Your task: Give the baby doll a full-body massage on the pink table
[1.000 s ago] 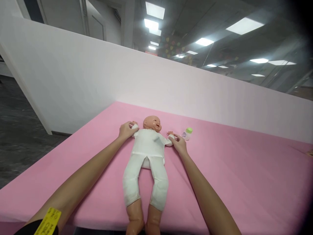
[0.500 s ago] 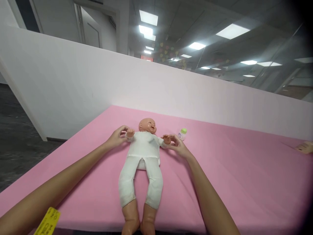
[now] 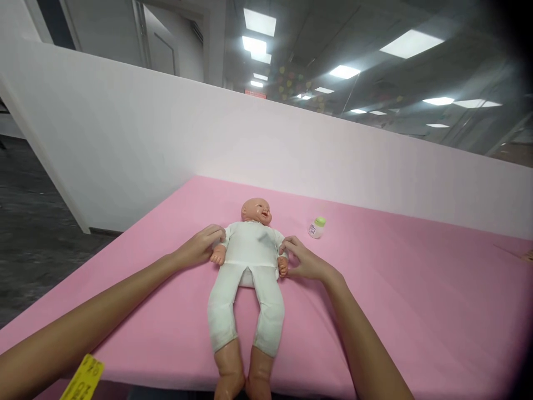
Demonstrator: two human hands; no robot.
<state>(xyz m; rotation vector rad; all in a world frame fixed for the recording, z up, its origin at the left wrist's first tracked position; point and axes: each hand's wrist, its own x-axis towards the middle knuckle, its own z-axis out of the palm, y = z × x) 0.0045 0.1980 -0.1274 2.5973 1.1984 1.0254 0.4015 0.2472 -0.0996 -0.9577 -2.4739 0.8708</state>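
One doll [image 3: 252, 244] lies face-up between left hand [image 3: 206, 242] and right hand [image 3: 306, 260] — each curled around an arm, apparently to hold it along the body — with a bottle [image 3: 317, 228] just beyond the right.

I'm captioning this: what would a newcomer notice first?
A bald plastic baby doll in white clothes lies on its back near the picture's centre, on a pink tabletop. A bare left hand and bare right hand flank it; beyond the right sits a small, pale, green-capped bottle.

Pink tbl [image 3: 400, 300]; doll [image 3: 252, 244] face-up, sm. btl [image 3: 317, 229] nearby.
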